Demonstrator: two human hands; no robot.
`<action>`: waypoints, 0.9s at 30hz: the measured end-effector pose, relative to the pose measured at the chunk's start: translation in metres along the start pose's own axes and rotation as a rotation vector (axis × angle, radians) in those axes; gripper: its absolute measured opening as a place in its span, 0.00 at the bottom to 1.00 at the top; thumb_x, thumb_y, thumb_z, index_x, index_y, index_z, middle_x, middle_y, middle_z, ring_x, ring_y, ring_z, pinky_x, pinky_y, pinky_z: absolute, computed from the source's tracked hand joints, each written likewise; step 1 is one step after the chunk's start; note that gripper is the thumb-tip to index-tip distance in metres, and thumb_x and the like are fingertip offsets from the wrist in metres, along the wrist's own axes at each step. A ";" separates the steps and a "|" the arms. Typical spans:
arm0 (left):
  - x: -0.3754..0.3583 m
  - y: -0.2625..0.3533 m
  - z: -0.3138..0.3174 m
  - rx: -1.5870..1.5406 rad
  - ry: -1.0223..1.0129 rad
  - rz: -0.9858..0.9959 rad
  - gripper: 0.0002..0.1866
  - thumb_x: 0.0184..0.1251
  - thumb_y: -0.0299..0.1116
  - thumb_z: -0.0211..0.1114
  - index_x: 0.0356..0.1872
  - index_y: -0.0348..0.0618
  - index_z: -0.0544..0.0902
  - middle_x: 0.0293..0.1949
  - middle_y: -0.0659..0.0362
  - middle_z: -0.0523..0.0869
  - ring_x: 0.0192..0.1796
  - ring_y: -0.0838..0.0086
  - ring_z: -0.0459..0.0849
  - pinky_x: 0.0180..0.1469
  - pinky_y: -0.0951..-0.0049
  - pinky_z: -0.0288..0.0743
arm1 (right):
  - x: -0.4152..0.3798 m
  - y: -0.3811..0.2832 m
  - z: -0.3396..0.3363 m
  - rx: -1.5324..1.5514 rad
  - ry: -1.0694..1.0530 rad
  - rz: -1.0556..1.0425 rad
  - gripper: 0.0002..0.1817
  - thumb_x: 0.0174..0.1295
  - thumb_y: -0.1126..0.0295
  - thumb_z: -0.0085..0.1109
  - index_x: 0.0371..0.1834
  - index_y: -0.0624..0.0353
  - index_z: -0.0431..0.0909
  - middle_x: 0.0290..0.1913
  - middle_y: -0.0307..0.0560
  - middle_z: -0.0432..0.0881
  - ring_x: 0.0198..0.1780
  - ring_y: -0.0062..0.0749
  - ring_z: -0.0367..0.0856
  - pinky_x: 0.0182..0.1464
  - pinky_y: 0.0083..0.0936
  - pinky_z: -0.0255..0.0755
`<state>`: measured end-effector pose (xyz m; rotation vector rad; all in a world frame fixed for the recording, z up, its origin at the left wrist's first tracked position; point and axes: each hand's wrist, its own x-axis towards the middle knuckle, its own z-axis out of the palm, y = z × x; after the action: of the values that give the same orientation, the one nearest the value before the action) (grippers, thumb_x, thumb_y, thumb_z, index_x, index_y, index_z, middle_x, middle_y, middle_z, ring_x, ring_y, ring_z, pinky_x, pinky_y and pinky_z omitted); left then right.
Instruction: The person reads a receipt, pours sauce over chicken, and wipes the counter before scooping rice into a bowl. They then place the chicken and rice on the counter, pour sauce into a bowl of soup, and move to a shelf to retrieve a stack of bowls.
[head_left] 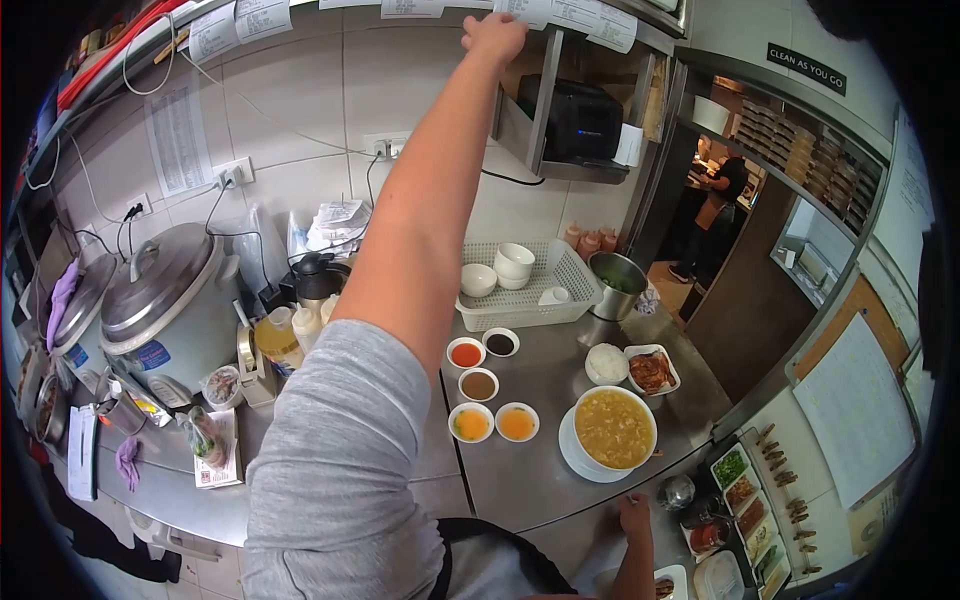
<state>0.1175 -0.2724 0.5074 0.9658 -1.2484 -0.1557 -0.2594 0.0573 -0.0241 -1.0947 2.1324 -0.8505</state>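
My left hand (495,40) is raised to the rail at the top, its fingers closed at a printed order slip (527,10). More paper slips (590,20) hang beside it. My right hand (635,512) is low at the counter's front edge, fingers curled; whether they hold anything is hidden. Just beyond it stands a large white bowl of yellowish soup (615,428) on a white plate (575,455). Behind the soup are a bowl of rice (606,364) and a dish of reddish-brown food (652,370). Several small sauce bowls (479,385) sit left of the soup.
A perforated white basket (530,310) with white bowls stands at the back, next to a metal pot (618,280). Large lidded cookers (165,280) are on the left. A black printer (570,120) sits on a wall shelf. Topping containers (745,500) line the right. A person (715,210) stands beyond the opening.
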 end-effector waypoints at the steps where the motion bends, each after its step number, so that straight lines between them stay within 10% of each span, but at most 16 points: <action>1: 0.023 -0.014 0.003 -0.133 -0.108 0.017 0.24 0.51 0.40 0.55 0.50 0.39 0.72 0.49 0.53 0.73 0.54 0.68 0.67 0.56 0.66 0.59 | -0.004 -0.005 -0.001 -0.007 0.014 0.000 0.25 0.47 0.64 0.56 0.43 0.71 0.63 0.39 0.65 0.73 0.42 0.46 0.74 0.44 0.31 0.67; 3: 0.054 -0.016 0.010 0.092 -0.079 0.142 0.22 0.53 0.41 0.53 0.47 0.39 0.73 0.47 0.45 0.74 0.52 0.53 0.69 0.53 0.59 0.61 | -0.003 -0.002 0.003 -0.028 0.032 -0.014 0.24 0.47 0.65 0.55 0.43 0.71 0.63 0.39 0.64 0.73 0.41 0.46 0.74 0.44 0.32 0.67; 6: 0.022 0.005 0.005 -0.539 -0.064 0.185 0.17 0.51 0.35 0.52 0.41 0.38 0.77 0.42 0.42 0.76 0.49 0.51 0.71 0.48 0.64 0.67 | 0.011 0.021 0.009 -0.086 0.052 -0.055 0.23 0.47 0.65 0.55 0.43 0.70 0.63 0.36 0.61 0.74 0.37 0.43 0.75 0.40 0.31 0.68; 14: -0.084 -0.018 -0.071 -0.280 -0.493 0.098 0.20 0.60 0.38 0.47 0.52 0.40 0.70 0.52 0.57 0.71 0.55 0.72 0.64 0.56 0.74 0.54 | -0.004 -0.009 -0.016 0.288 -0.249 0.240 0.11 0.50 0.64 0.50 0.31 0.61 0.69 0.22 0.43 0.71 0.21 0.25 0.72 0.18 0.21 0.65; 27: -0.215 -0.059 -0.235 -0.435 -0.722 0.058 0.22 0.61 0.38 0.46 0.55 0.40 0.66 0.55 0.57 0.66 0.59 0.72 0.61 0.60 0.72 0.51 | -0.070 -0.170 0.001 0.190 -0.496 -0.284 0.09 0.53 0.66 0.49 0.26 0.62 0.71 0.20 0.37 0.70 0.23 0.18 0.67 0.26 0.15 0.61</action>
<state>0.2622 -0.0580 0.3119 0.4936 -1.7967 -0.7488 -0.1446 0.0385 0.1184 -1.3609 1.4839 -0.7858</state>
